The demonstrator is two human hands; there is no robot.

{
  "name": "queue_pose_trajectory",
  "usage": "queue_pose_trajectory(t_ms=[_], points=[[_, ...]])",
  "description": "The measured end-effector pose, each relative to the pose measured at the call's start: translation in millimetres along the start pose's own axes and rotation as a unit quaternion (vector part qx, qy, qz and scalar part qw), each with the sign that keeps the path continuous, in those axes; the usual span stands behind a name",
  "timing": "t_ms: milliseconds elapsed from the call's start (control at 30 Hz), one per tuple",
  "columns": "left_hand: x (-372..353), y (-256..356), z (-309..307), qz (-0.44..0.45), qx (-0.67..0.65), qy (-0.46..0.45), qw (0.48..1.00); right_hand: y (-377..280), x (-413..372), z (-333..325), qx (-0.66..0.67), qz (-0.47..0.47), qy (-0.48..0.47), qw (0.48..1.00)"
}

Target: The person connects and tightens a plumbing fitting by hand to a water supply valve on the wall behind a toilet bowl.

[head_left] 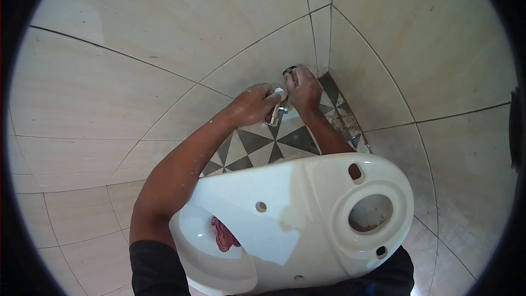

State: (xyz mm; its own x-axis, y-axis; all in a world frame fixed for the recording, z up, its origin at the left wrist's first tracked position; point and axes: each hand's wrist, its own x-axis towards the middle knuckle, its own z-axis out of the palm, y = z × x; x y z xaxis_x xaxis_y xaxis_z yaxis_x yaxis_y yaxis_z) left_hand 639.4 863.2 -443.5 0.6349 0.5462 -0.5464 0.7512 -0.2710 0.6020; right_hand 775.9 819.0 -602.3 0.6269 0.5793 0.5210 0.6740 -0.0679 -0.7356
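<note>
My left hand is closed around a small metal tap fitting with a white top, held low beside the tiled wall. Just right of it, my right hand has its fingers bent together against the wall, touching a dark round ring. What those fingers pinch, if anything, is hidden. Below both arms stands a white ceramic toilet bowl without its tank. It has a round opening and bolt holes at its right end. A crumpled red cloth lies in the bowl at the left.
Large cream wall tiles meet in a corner just right of my hands. The floor between wall and toilet has a dark and light triangle pattern. A dirty dark strip runs along the right wall's foot. A dark object shows at the right edge.
</note>
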Motion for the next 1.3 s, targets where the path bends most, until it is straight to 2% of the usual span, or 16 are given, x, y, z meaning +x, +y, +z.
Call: queue_pose_trajectory(t_ms=[133,200,300,400,433,500,533,600,733,767,800,900,1000,1133,1200,1300], points=[[1,-2,-3,0.001,-0.002,0.006,1.0,10,-8,-3,0.049,-0.015,0.01,0.999],[2,-3,-3,0.022,0.007,0.007,1.0,20,-11,8,0.319,0.334,-0.165,0.871],[7,-11,0,0.024,-0.013,0.019,0.999,-6,10,-11,0.407,0.442,-0.181,0.779],[0,2,-2,-0.005,-0.023,0.005,1.0,-3,11,-2,0.41,0.457,-0.163,0.772],[1,3,-2,-0.003,-0.02,0.004,1.0,-1,8,3,0.411,0.456,-0.159,0.773],[-1,3,-1,0.004,-0.02,-0.002,1.0,0,0,9,0.203,0.25,-0.085,0.943],[-2,4,0,0.005,-0.018,-0.005,1.0,3,-2,7,0.203,0.252,-0.082,0.943],[-2,6,0,-0.006,-0.015,-0.009,1.0,8,-2,3,-0.002,-0.05,0.021,0.999],[-4,7,0,0.006,-0.049,-0.012,0.999,10,-4,-7,0.036,-0.01,-0.013,0.999],[-4,7,0,-0.006,-0.051,-0.014,0.999,9,-3,-6,0.2,0.184,-0.092,0.958],[-3,7,0,-0.019,-0.054,-0.017,0.998,5,0,-7,0.35,0.365,-0.166,0.847],[-4,8,2,-0.015,-0.062,-0.02,0.998,-3,8,-11,0.444,0.455,-0.173,0.752],[-5,9,2,-0.022,-0.045,-0.025,0.998,0,10,-2,0.482,0.459,-0.15,0.731],[-7,13,4,-0.025,-0.047,-0.03,0.998,2,5,4,0.359,0.346,-0.131,0.857],[-6,10,3,-0.016,-0.043,-0.03,0.998,-1,6,2,0.159,0.181,-0.041,0.97],[-6,9,3,-0.012,-0.056,-0.02,0.998,2,6,-7,0.037,0.016,-0.042,0.998]])
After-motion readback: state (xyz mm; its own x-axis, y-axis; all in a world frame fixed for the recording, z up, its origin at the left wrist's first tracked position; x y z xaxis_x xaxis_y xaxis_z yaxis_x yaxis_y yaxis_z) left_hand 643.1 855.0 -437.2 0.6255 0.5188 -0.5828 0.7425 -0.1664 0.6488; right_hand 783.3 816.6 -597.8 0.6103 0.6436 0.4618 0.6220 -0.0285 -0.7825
